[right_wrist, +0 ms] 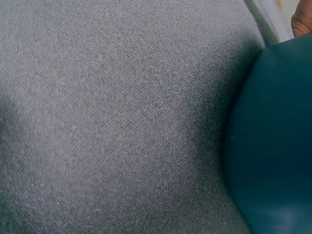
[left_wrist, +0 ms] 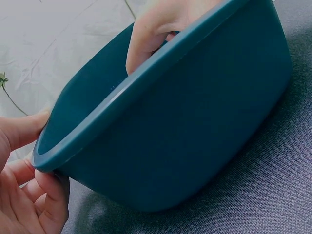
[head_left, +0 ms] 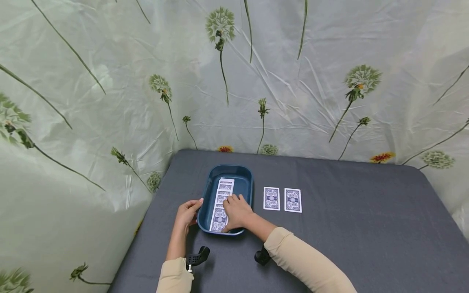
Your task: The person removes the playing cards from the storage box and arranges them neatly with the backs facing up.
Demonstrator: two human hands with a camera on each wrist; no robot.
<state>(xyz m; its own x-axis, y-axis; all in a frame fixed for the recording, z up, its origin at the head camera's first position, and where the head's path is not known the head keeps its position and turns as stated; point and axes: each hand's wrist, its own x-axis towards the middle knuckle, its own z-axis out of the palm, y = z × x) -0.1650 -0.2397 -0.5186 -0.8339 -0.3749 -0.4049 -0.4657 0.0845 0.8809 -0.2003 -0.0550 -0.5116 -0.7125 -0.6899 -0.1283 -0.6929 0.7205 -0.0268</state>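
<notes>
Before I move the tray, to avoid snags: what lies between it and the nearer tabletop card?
Bare grey cloth between tray and card, in the head view.

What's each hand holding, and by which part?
Left hand pinches the blue tray by its left rim. Right hand is over the cards inside; grip unclear.

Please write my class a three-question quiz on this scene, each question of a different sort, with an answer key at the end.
1. True or false: the left grip pinches the rim of the blue tray.

2. Multiple choice: in the head view, where do the two separate cards lie?
A) Inside the tray
B) On the gray surface, right of the tray
C) On the gray surface, left of the tray

3. Short answer: which grip reaches inside the tray, at the overlapping cards?

Key:
1. True
2. B
3. The right grip
</notes>
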